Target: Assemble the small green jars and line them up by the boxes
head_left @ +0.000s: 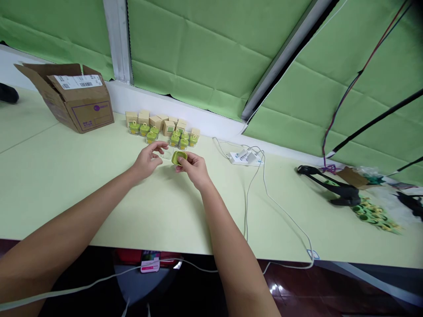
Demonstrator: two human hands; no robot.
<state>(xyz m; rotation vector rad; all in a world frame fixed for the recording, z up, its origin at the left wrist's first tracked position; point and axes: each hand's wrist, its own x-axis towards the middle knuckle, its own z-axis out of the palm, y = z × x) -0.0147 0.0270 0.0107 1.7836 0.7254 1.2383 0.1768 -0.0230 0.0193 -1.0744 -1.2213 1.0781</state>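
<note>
My left hand (148, 159) curves its thumb and fingers about the near side of a small clear glass jar (168, 153), whose outline is faint. In my right hand (194, 167) is a green square lid (179, 157), pinched between thumb and fingers with its hollow underside facing me. The lid is just right of the jar, apart from it as far as I can see. Behind both hands stand several small glass jars with green lids and looped tops (151, 137), in two groups. Small brown cardboard boxes (169, 128) line up behind them.
A large open carton (89, 105) stands at the back left. Right of my hands lies a white power strip (246, 158) with plugs and trailing cables. Farther right are a black strap-like object (343, 191) and a pile of green pieces (373, 215). The table's front edge runs below my forearms.
</note>
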